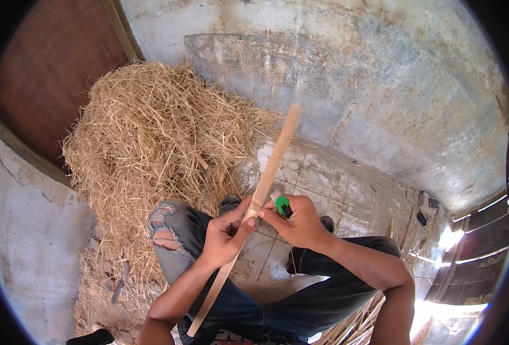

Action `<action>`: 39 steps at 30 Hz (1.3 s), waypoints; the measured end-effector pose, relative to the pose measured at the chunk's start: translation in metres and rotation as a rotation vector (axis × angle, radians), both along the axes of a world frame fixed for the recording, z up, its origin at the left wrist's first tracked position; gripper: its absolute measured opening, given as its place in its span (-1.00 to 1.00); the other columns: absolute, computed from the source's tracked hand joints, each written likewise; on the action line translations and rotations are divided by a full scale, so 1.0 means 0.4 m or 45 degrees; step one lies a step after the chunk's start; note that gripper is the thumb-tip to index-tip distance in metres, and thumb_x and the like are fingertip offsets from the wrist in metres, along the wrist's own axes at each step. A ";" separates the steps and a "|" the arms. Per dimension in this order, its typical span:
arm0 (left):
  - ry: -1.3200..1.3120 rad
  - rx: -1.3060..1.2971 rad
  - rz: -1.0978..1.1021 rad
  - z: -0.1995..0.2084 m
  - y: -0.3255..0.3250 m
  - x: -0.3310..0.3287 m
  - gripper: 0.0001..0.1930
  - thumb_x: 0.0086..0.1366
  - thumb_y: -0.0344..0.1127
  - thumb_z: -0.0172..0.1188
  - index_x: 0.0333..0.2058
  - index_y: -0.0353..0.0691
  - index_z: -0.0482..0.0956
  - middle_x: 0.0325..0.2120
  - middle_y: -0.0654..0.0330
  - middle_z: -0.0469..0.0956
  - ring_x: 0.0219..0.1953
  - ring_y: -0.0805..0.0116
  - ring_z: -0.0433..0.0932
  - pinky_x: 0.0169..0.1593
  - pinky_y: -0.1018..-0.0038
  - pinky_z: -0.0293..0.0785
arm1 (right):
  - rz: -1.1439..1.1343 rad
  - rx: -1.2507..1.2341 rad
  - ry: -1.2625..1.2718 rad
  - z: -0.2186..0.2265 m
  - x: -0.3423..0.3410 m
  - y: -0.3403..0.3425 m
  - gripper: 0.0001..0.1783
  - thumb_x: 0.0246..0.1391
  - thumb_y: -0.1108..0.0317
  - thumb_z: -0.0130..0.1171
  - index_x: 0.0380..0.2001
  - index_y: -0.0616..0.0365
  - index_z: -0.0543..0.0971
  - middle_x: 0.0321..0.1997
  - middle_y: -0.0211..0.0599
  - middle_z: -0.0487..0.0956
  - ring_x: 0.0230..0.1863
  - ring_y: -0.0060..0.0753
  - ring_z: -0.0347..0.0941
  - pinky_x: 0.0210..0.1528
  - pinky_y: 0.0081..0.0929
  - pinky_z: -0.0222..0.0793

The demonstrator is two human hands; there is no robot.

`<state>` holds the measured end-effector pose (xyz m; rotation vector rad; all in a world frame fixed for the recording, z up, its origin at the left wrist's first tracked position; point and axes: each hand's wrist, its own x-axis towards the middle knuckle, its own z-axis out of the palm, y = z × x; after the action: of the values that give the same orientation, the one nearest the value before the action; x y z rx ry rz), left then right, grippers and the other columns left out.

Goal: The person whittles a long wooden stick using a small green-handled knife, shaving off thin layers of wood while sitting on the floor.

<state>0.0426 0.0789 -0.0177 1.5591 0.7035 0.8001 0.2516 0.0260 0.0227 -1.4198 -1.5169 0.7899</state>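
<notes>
A long, flat bamboo strip (277,154) slants across in front of me, its upper end toward the wall and its lower end over my lap. Around its middle, my left hand (222,237) is closed, thumb and fingers pinching it. My right hand (304,225) is closed around a green and black utility knife (283,206), whose blade end points up and left beside the strip. The right thumb and fingertips meet the strip near a node, close to the left fingers. My palms hide part of the knife's handle.
A big heap of dry straw (156,126) lies at the left against a stained concrete wall (369,75). Dusty tiles (323,187) cover the floor ahead. Beside my right leg are several thin strips (355,322). A dark, narrow tool (120,282) rests on straw at the lower left.
</notes>
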 end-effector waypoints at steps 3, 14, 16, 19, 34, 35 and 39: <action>0.074 -0.006 0.056 0.008 0.004 -0.004 -0.48 0.48 -0.34 0.20 0.35 -0.29 0.38 -0.32 0.28 0.64 -0.45 0.68 0.49 -0.38 0.67 0.42 | 0.099 0.065 0.052 0.002 -0.008 -0.007 -0.78 0.13 0.28 0.41 -0.33 0.23 0.66 -0.67 -0.35 0.47 -0.63 -0.60 0.36 -0.55 -0.49 0.24; -0.031 -0.258 -0.076 0.029 0.008 -0.006 -0.52 0.58 -0.22 0.03 0.40 -0.18 0.33 -0.46 0.35 0.46 -0.57 0.68 0.35 -0.50 0.67 0.29 | -0.055 -0.024 0.139 0.013 -0.025 -0.007 -0.78 0.14 0.28 0.46 -0.29 0.20 0.69 -0.70 -0.63 0.32 -0.64 -0.78 0.13 -0.58 -0.57 0.04; -0.033 -0.225 -0.117 0.021 0.006 0.003 -0.53 0.59 -0.21 0.01 0.39 -0.17 0.35 -0.43 0.33 0.45 -0.59 0.66 0.36 -0.52 0.67 0.28 | -0.041 -0.004 0.101 -0.002 -0.023 -0.003 -0.79 0.16 0.29 0.44 -0.27 0.20 0.70 -0.69 -0.61 0.34 -0.62 -0.77 0.15 -0.58 -0.56 0.05; -0.044 -0.262 -0.093 0.028 -0.002 0.004 -0.52 0.58 -0.21 0.02 0.40 -0.16 0.34 -0.45 0.33 0.45 -0.60 0.66 0.35 -0.53 0.67 0.27 | -0.049 0.011 0.078 -0.002 -0.026 -0.006 -0.83 0.18 0.32 0.42 -0.29 0.21 0.70 -0.68 -0.59 0.37 -0.61 -0.76 0.19 -0.57 -0.55 0.07; -0.040 -0.335 -0.141 0.027 -0.007 -0.002 -0.47 0.55 -0.22 0.12 0.38 -0.30 0.33 -0.57 0.49 0.31 -0.56 0.74 0.20 -0.48 0.67 0.14 | -0.158 0.000 0.075 0.015 0.004 0.001 -0.77 0.09 0.28 0.44 -0.35 0.23 0.66 -0.62 -0.39 0.53 -0.62 -0.65 0.37 -0.55 -0.56 0.24; -0.041 -0.325 -0.139 0.027 -0.007 -0.001 -0.48 0.55 -0.22 0.12 0.38 -0.29 0.34 -0.57 0.49 0.30 -0.56 0.74 0.20 -0.49 0.66 0.14 | -0.143 0.000 0.066 0.005 0.004 0.001 -0.76 0.09 0.27 0.44 -0.34 0.24 0.66 -0.62 -0.37 0.52 -0.62 -0.64 0.37 -0.56 -0.55 0.23; -0.019 -0.229 -0.162 0.023 -0.005 0.002 -0.46 0.56 -0.18 0.08 0.39 -0.29 0.31 -0.57 0.45 0.31 -0.62 0.72 0.21 -0.55 0.66 0.16 | -0.095 0.031 -0.019 -0.010 0.003 -0.001 -0.75 0.12 0.28 0.42 -0.31 0.26 0.66 -0.61 -0.28 0.53 -0.62 -0.54 0.42 -0.55 -0.47 0.27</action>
<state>0.0433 0.0768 -0.0085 1.4183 0.6411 0.6361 0.2529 0.0256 0.0188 -1.4587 -1.4712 0.7146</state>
